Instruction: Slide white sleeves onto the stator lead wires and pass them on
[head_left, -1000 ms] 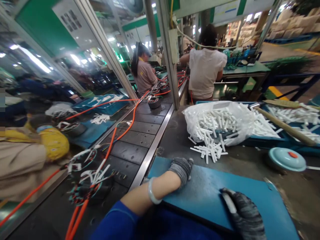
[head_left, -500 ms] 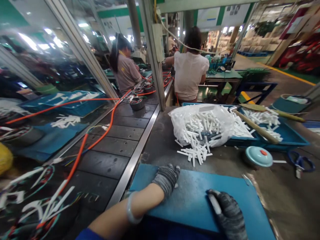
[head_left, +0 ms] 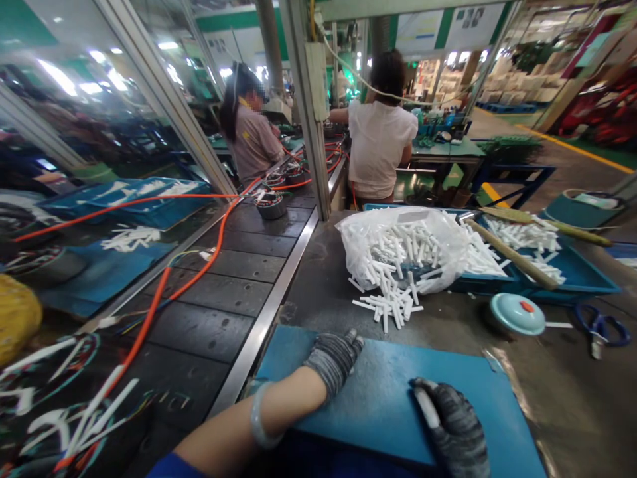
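My left hand (head_left: 334,358), in a grey striped glove, rests on a blue mat (head_left: 383,375). Its fingers are curled together, and whatever may lie under them is hidden. At the mat's right side is my right hand (head_left: 455,421), also gloved, with fingers closed. A white tube-like piece (head_left: 428,406) shows along its inner side. Beyond the mat lies a loose pile of short white tubes (head_left: 391,309), spilling from a clear plastic bag (head_left: 353,242) full of them.
Blue trays (head_left: 592,275) of white tubes stand behind, crossed by a wooden-handled tool (head_left: 522,262). Right are a lidded bowl (head_left: 517,313) and blue-handled scissors (head_left: 602,328). A conveyor (head_left: 213,318) on the left carries wired coils (head_left: 270,204) and an orange hose (head_left: 221,236). Two people work ahead.
My left hand has shifted very slightly, its fingertips reaching a little further right. My right hand stays in place. The wired bundle at lower left has moved slightly left and down.
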{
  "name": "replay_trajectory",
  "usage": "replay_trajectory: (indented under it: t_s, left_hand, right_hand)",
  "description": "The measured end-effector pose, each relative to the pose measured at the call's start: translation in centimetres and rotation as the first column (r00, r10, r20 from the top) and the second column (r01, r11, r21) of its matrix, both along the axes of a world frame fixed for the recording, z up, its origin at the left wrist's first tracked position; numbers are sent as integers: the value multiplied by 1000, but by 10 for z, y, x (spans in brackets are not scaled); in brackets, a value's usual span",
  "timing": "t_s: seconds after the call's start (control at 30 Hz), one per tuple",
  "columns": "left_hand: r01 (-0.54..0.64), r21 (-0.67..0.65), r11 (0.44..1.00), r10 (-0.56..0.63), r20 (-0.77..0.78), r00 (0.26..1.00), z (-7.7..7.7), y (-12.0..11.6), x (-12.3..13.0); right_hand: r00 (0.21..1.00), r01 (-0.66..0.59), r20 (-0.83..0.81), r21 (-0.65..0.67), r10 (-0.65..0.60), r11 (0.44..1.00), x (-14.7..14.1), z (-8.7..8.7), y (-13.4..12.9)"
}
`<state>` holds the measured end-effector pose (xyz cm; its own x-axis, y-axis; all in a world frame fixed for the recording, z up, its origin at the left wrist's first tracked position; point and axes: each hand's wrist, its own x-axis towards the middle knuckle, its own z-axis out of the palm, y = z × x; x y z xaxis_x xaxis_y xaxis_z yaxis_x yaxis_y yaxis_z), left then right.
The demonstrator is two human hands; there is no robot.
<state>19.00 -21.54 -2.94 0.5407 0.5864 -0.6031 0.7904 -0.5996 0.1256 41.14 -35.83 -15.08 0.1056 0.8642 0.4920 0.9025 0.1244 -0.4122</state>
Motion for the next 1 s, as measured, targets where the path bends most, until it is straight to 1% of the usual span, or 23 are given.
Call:
replay_trajectory:
  t_s: [0.2,0.4,0.5,0.6,0.73,0.87,1.0]
  left_hand:
    - [6,14,1000,-7,28,1000,-5,5,-4]
    - [18,11,1000,-18,22,1000,-3,4,-5]
    - [23,29,999,-24,27,999,-4,4,-5]
    - [34,36,999,-35,25,999,-5,5,-5]
    - [35,31,999,-35,9,999,1,5,-2]
    - [66,9,998,-66,8,998,9,3,-2]
    - [76,13,997,-76,13,997,7,3,-3]
  right_hand:
    - [999,-26,39,23,25,999,0,7,1]
    - [1000,14,-1,4,-14,1000,-1,4,1]
    - [1000,2,9,3,-2,1000,-1,6,2]
    - [1000,-15,13,31,15,999,-1,8,2]
    - [1000,11,2,37,-12,999,-2,5,2]
    - [1000,1,12,27,-2,1000,-1,0,0]
    - [1000,2,9,4,-2,1000,0,-1,-1]
